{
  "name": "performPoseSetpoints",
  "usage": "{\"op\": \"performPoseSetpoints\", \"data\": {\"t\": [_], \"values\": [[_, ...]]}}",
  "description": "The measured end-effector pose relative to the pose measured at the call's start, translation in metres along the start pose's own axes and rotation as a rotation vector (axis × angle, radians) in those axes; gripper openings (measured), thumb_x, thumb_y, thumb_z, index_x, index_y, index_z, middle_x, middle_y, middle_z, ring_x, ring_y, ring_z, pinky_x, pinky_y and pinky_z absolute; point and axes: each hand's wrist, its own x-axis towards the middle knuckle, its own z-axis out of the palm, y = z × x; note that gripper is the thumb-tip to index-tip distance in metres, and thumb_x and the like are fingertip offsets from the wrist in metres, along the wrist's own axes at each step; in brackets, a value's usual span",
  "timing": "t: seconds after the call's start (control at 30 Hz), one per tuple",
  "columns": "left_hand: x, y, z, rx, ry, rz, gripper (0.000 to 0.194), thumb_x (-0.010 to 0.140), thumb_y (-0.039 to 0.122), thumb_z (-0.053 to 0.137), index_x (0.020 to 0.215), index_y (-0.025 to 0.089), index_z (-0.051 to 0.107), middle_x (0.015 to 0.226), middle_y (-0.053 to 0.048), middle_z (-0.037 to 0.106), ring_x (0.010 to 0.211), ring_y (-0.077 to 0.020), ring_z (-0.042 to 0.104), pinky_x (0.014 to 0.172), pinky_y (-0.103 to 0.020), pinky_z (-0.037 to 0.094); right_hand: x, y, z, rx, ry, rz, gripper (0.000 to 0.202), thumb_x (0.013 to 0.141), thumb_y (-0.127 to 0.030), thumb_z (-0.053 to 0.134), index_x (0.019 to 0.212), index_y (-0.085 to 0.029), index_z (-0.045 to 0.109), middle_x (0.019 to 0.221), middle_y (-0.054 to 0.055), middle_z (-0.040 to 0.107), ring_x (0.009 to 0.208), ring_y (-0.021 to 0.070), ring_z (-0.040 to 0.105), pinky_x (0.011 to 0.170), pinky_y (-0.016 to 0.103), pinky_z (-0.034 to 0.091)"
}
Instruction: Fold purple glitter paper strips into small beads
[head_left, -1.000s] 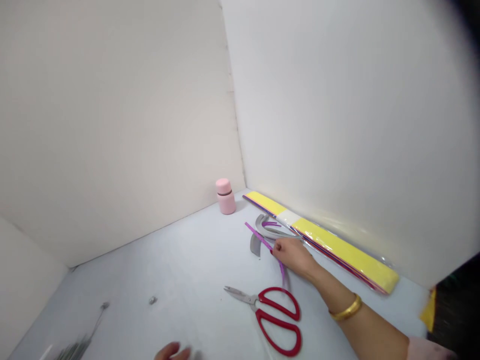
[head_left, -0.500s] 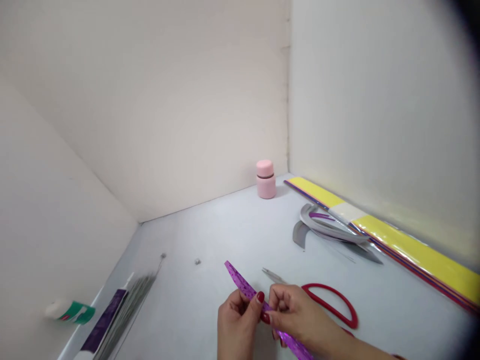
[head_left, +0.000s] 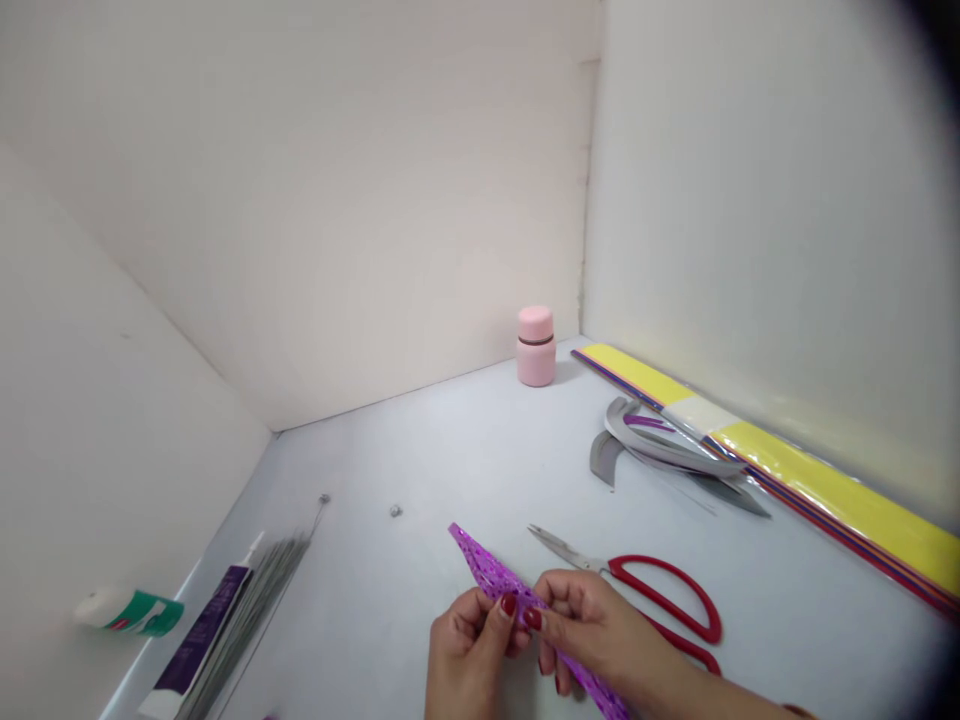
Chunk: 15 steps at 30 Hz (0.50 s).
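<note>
A shiny purple patterned strip (head_left: 487, 571) runs diagonally at the bottom centre, its narrow tip pointing up and left. My left hand (head_left: 474, 640) pinches its middle between thumb and fingers. Close beside it, my right hand (head_left: 589, 625) pinches the same strip, whose lower end passes beneath that hand toward the bottom edge. The two thumbs are almost side by side on the strip. Scissors with red handles (head_left: 667, 588) lie behind and to the right of my right hand, which hides part of them.
A pink jar (head_left: 536, 348) stands at the back. On the right lie curved grey strips (head_left: 667, 455) and a long yellow pack (head_left: 810, 480). At left are a purple tube (head_left: 204, 632), grey wires (head_left: 255, 610) and a white-and-green bottle (head_left: 135, 612). A small silvery bit (head_left: 396, 511) lies mid-table.
My thumbs have shifted slightly on the strip, and more of its width shows between my hands. My right hand has moved a little, uncovering more of the scissors. The view has tilted slightly.
</note>
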Motion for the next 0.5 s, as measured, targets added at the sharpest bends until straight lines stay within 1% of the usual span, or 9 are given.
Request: {"op": "performPoseSetpoints", "data": {"t": [0.1,0.2,0.27,0.33,0.4,0.43,0.47,0.5], "values": [[-0.001,0.002,0.001,-0.016,-0.019,-0.018,0.037,0.054,0.047,0.076,0.053,0.01,0.068,0.043,-0.003,0.059,0.044,-0.0103,0.05,0.047,-0.02,0.038,-0.001,0.0,-0.003,0.015,-0.026,0.017,0.033,0.07,-0.044,0.064,0.068,-0.013,0.054,0.056,0.0,0.059,0.039,0.0067,0.05,0.041,0.017,0.036],[0.0,0.003,0.0,-0.041,-0.006,-0.061,0.036,0.053,0.045,0.078,0.06,0.01,0.072,0.043,-0.003,0.061,0.043,-0.0104,0.052,0.045,-0.02,0.038,-0.002,-0.002,-0.005,0.027,-0.023,0.011,0.034,0.071,-0.046,0.063,0.069,-0.012,0.056,0.059,0.001,0.06,0.043,0.0074,0.051,0.044,0.019,0.037],[0.0,0.003,0.0,-0.065,0.004,-0.082,0.034,0.051,0.042,0.079,0.062,0.01,0.073,0.042,-0.002,0.061,0.042,-0.0091,0.051,0.044,-0.018,0.038,-0.003,-0.004,-0.005,0.023,-0.018,-0.012,0.036,0.072,-0.047,0.062,0.07,-0.012,0.057,0.059,0.001,0.06,0.046,0.0084,0.051,0.046,0.019,0.037],[0.001,0.005,-0.001,-0.106,0.006,-0.083,0.032,0.052,0.042,0.079,0.06,0.012,0.071,0.048,-0.003,0.064,0.047,-0.0097,0.054,0.048,-0.018,0.042,-0.004,-0.006,-0.005,0.02,0.003,-0.067,0.036,0.071,-0.048,0.063,0.069,-0.013,0.056,0.061,0.002,0.06,0.053,0.0103,0.054,0.049,0.02,0.037],[0.001,0.008,-0.001,-0.246,0.008,-0.108,0.031,0.054,0.043,0.078,0.058,0.013,0.069,0.062,-0.005,0.069,0.058,-0.0123,0.061,0.055,-0.019,0.047,-0.004,-0.009,-0.007,0.02,0.044,-0.106,0.034,0.073,-0.047,0.062,0.071,-0.014,0.055,0.065,0.002,0.062,0.058,0.0113,0.055,0.05,0.019,0.037],[0.001,0.01,-0.002,-0.348,0.009,-0.144,0.03,0.054,0.041,0.079,0.056,0.013,0.067,0.065,-0.005,0.07,0.062,-0.0137,0.063,0.057,-0.02,0.048,-0.004,-0.011,-0.01,0.023,0.063,-0.099,0.033,0.074,-0.047,0.061,0.071,-0.014,0.053,0.064,0.001,0.061,0.055,0.0106,0.054,0.048,0.018,0.035],[0.001,0.012,-0.003,-0.451,0.011,-0.188,0.029,0.053,0.039,0.08,0.053,0.014,0.064,0.062,-0.004,0.069,0.061,-0.014,0.064,0.058,-0.02,0.05,-0.004,-0.012,-0.013,0.031,0.086,-0.086,0.032,0.076,-0.046,0.059,0.073,-0.015,0.052,0.06,0.0,0.06,0.05,0.0091,0.052,0.045,0.017,0.033],[0.002,0.015,-0.005,-0.538,0.013,-0.235,0.028,0.051,0.034,0.082,0.052,0.014,0.063,0.056,-0.002,0.067,0.057,-0.0129,0.064,0.056,-0.019,0.05,-0.004,-0.015,-0.018,0.04,0.099,-0.064,0.032,0.078,-0.047,0.056,0.073,-0.016,0.05,0.052,-0.003,0.055,0.042,0.0069,0.046,0.04,0.016,0.028]]}}
